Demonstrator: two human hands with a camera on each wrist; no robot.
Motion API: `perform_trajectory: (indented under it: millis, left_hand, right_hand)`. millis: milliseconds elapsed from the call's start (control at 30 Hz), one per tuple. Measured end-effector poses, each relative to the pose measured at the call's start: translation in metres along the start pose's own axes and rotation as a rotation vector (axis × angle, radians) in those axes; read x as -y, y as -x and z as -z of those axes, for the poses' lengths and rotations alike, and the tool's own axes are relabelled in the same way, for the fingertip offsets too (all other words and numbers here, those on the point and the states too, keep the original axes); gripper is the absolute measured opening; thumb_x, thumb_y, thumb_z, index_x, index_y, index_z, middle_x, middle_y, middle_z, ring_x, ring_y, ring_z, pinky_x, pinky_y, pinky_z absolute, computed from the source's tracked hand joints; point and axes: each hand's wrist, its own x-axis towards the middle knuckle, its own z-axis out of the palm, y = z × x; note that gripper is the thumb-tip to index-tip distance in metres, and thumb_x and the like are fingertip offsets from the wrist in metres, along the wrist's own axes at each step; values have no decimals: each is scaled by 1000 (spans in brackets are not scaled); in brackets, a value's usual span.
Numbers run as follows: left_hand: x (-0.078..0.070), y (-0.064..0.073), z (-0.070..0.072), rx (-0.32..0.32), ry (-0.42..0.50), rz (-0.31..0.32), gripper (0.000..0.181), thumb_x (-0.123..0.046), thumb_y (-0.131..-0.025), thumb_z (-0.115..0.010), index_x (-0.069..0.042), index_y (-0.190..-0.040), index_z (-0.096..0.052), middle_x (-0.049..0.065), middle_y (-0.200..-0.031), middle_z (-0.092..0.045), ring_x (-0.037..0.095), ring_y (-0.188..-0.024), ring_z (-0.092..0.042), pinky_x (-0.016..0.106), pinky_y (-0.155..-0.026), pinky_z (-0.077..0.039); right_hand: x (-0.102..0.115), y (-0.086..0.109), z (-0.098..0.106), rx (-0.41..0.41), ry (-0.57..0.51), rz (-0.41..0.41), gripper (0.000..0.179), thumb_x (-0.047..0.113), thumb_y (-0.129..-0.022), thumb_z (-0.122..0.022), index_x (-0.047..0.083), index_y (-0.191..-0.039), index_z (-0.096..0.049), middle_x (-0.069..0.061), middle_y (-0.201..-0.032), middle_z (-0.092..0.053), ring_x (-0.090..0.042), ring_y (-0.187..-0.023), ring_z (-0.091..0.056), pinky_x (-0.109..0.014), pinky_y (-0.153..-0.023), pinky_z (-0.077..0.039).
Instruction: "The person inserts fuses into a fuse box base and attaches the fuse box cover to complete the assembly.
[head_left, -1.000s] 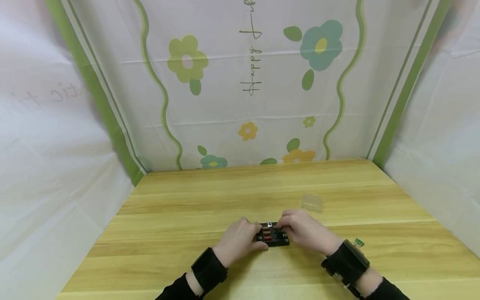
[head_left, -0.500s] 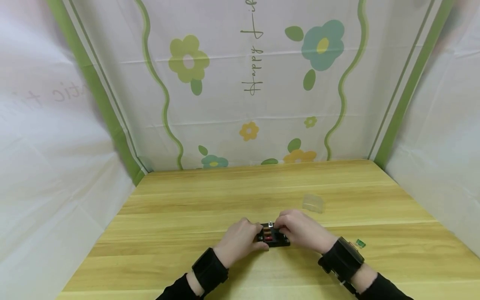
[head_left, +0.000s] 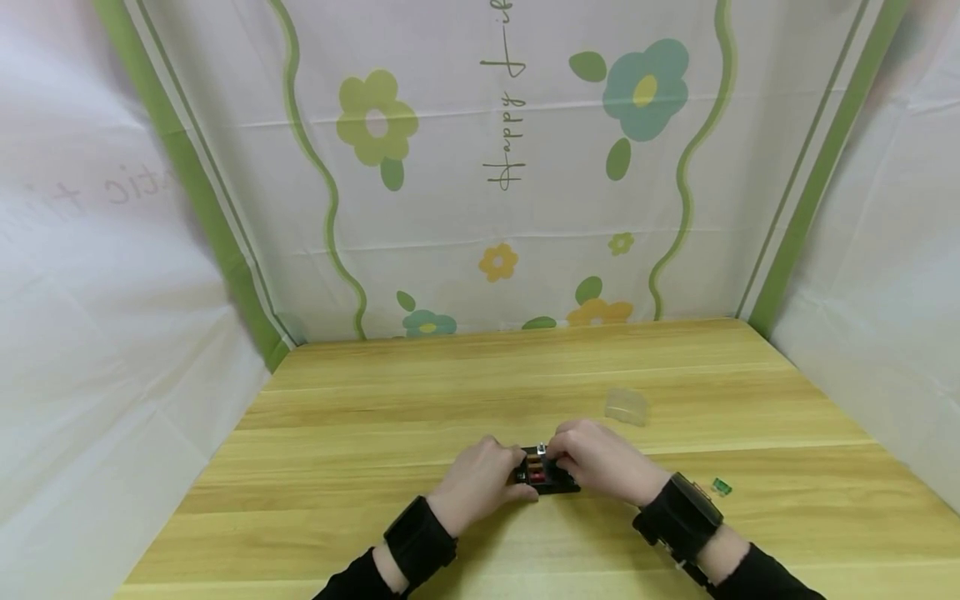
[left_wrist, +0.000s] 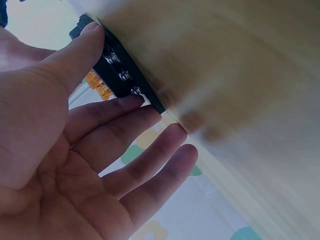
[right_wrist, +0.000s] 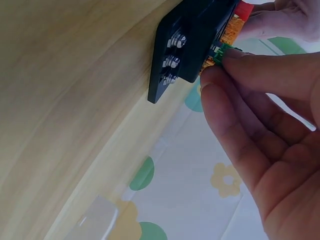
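A black fuse block [head_left: 553, 485] with silver screw terminals lies on the wooden table in the head view. My left hand [head_left: 480, 473] grips its left end, thumb on the near side and fingertips on the far side. From the other end my right hand [head_left: 598, 460] reaches over the block. In the right wrist view its thumb and forefinger pinch a green blade fuse [right_wrist: 219, 53] at the block's top; how deep it sits is hidden. Beside it stand orange fuses [right_wrist: 232, 31] and a red fuse [right_wrist: 244, 10].
A clear plastic cover [head_left: 626, 407] lies behind the right hand. Another small green fuse [head_left: 722, 487] rests on the table by the right wrist. White flower-printed cloth [head_left: 450, 183] hangs at the back and sides.
Over the last second my right hand has shifted slightly left over the fuse block, covering more of its right side. The left hand has kept its grip.
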Motion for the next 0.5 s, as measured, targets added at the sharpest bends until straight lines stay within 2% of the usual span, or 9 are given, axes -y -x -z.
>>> perform_trajectory:
  millis: [500]
  left_hand:
    - [0, 0, -2, -11, -13, -7, 34, -46, -80, -78, -14, -85, -67, -9, -67, -55, 6, -62, -45, 20, -55, -37]
  right_hand:
    - [-3, 1, -3, 7, 33, -15, 15, -5, -79, -76, 9, -84, -76, 4, -80, -63, -4, -72, -56, -22, -63, -49]
